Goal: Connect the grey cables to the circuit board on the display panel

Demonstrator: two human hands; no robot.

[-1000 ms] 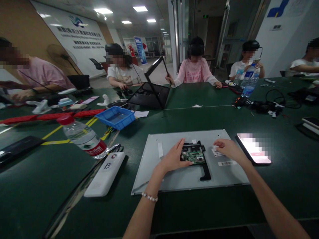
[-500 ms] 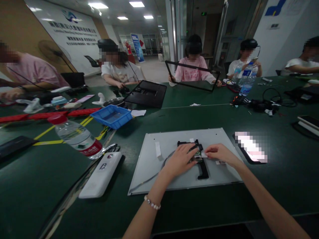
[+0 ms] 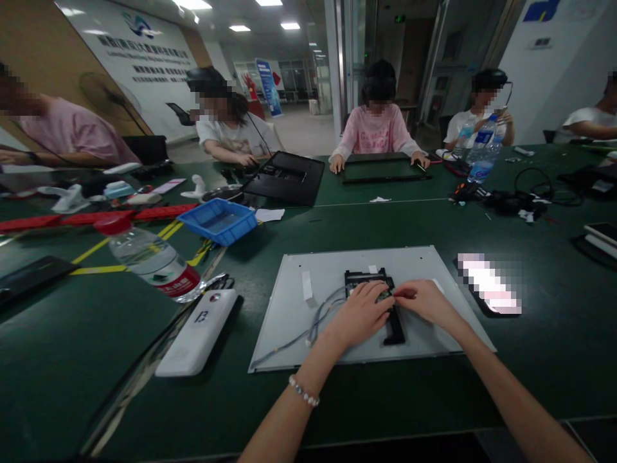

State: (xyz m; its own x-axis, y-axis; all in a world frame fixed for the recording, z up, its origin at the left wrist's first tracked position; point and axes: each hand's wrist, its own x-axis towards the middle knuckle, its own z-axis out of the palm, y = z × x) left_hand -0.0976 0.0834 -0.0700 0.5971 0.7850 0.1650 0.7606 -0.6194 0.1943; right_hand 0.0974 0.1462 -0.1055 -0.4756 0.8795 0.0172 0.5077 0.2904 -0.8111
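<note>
A grey metal panel (image 3: 289,315) lies flat in front of me. On it sits a black plastic bracket (image 3: 396,329) with a green circuit board, mostly covered by my hands. My left hand (image 3: 362,313) rests over the bracket and board, its fingers stretched out and pressing down. My right hand (image 3: 425,302) is closed in a pinch at the board's right edge, touching the left fingertips. What sits between its fingertips is hidden. Grey cables (image 3: 320,319) curve out from the bracket on the left. A white strip (image 3: 307,286) is on the panel's left side.
A lit phone (image 3: 489,283) lies right of the panel. To the left are a white power bank (image 3: 197,334), a leaning water bottle (image 3: 154,263) and a blue tray (image 3: 219,222). Across the green table, a person in pink holds a black frame (image 3: 385,179).
My left hand has slid from the board's side onto its top. My right hand moved left to the board's edge with a small white piece, now hidden. Grey cables have come into view.
</note>
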